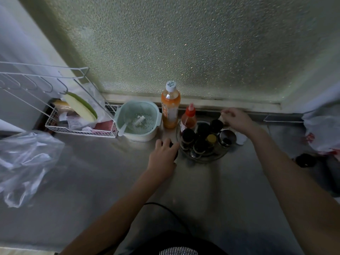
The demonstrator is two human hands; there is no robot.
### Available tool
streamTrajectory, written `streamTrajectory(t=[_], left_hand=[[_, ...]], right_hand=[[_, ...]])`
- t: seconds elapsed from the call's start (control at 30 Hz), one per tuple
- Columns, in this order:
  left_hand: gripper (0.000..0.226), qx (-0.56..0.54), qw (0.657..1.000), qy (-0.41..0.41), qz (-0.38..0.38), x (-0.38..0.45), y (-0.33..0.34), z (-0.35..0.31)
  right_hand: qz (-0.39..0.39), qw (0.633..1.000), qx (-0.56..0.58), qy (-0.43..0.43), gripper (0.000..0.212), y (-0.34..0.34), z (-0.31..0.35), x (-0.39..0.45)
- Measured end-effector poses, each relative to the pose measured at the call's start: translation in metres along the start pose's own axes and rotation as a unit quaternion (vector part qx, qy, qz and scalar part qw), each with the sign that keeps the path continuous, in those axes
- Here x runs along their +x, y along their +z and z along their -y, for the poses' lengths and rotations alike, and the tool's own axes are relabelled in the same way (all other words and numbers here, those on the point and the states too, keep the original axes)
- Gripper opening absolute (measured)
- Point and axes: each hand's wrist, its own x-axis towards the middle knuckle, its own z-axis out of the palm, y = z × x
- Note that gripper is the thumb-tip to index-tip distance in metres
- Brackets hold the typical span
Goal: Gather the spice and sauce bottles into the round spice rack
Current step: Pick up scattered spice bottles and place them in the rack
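Observation:
The round metal spice rack (206, 159) sits on the steel counter and holds several dark-capped jars (188, 135), a yellow-capped jar (211, 138), a shiny metal shaker (227, 138) and a red sauce bottle (188, 116). My left hand (163, 153) is just left of the rack, closed over a dark-capped bottle (175, 154) that is mostly hidden. My right hand (237, 120) hovers over the rack's back right edge, fingers pinched on a small pale object (221, 117) that is blurred. A white cap (242, 139) shows right of the rack.
A tall orange drink bottle (170, 105) stands behind the rack. A mint colander bowl (138, 122) and a white wire basket (81, 126) lie to the left, with a clear plastic bag (25, 162). A dark lid (305, 160) and white bag (323, 131) lie right.

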Motion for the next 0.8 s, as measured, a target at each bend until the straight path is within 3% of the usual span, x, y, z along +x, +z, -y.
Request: streamTrajectory(t=[0.07,0.13,0.2,0.23,0.3,0.4,0.5,0.63,0.8], left_hand=[[0.059,-0.039,0.999,-0.013,0.003,-0.002,0.000,-0.001],[0.058,-0.091,0.996,-0.022,-0.009,-0.003,0.000,-0.002],[0.056,-0.142,0.989,-0.034,-0.028,-0.004,0.000,0.000],[0.054,-0.158,0.986,-0.037,-0.037,-0.004,0.001,0.000],[0.050,-0.178,0.982,-0.032,-0.057,-0.006,0.001,-0.001],[0.054,-0.191,0.978,0.002,-0.082,-0.008,-0.001,-0.007],[0.067,-0.193,0.976,0.004,-0.102,-0.008,-0.006,-0.010],[0.071,-0.229,0.965,0.011,-0.123,-0.011,-0.013,-0.012],[0.071,-0.370,0.911,0.071,-0.165,-0.018,-0.030,-0.014]], right_hand=[[-0.020,1.000,0.005,-0.003,0.034,-0.002,0.005,-0.006],[-0.141,0.989,0.004,-0.044,0.034,0.002,0.016,-0.023],[-0.250,0.958,0.014,-0.141,0.033,0.017,0.036,-0.050],[-0.242,0.949,0.019,-0.203,0.035,0.028,0.046,-0.067],[-0.123,0.946,-0.005,-0.300,0.045,0.054,0.059,-0.100],[0.076,0.949,-0.051,-0.303,0.067,0.090,0.057,-0.124],[0.176,0.943,-0.038,-0.279,0.095,0.107,0.046,-0.128],[0.151,0.949,0.038,-0.275,0.106,0.113,0.045,-0.130],[0.011,0.963,0.129,-0.237,0.075,0.096,0.052,-0.133]])
